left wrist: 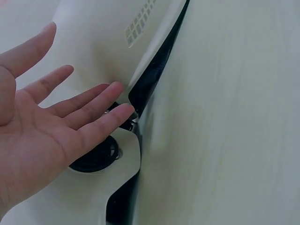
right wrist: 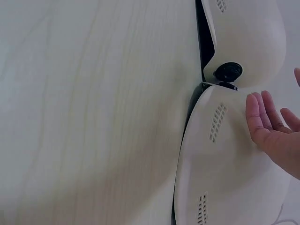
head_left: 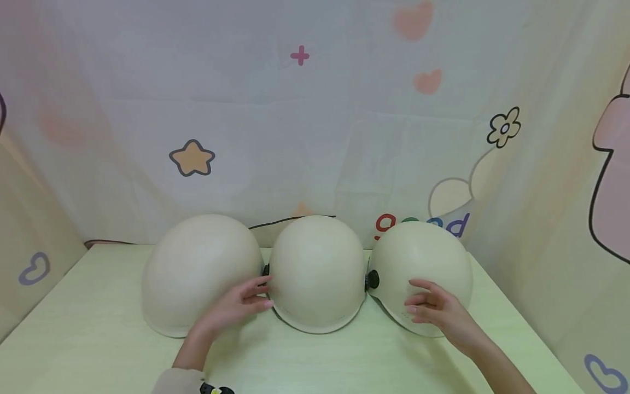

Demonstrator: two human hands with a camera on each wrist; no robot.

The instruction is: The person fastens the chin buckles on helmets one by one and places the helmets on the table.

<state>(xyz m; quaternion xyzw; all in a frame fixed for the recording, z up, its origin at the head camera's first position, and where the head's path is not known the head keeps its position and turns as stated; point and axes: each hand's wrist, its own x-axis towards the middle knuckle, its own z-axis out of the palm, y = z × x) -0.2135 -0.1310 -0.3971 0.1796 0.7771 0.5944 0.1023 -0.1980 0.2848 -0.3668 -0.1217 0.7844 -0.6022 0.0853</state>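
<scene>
Three cream helmets stand side by side on a pale wooden table [head_left: 295, 366]: a left helmet [head_left: 199, 262], a middle helmet [head_left: 317, 268] and a right helmet [head_left: 418, 249]. My left hand [head_left: 231, 309] is by the gap between the left and middle helmets, fingers extended and holding nothing. In the left wrist view its fingertips hover over or touch the helmets' meeting edges; I cannot tell which. A black round knob [left wrist: 96, 157] shows partly behind them. In front of the right helmet is my right hand [head_left: 443, 312], fingers slightly bent and grasping nothing.
Another black knob [head_left: 373, 279] sits on the right helmet's left side. Vent slots [right wrist: 218, 123] mark a helmet shell in the right wrist view. Behind the table hangs a printed cloth backdrop [head_left: 305, 137]. A dark cord [head_left: 275, 222] runs behind the helmets.
</scene>
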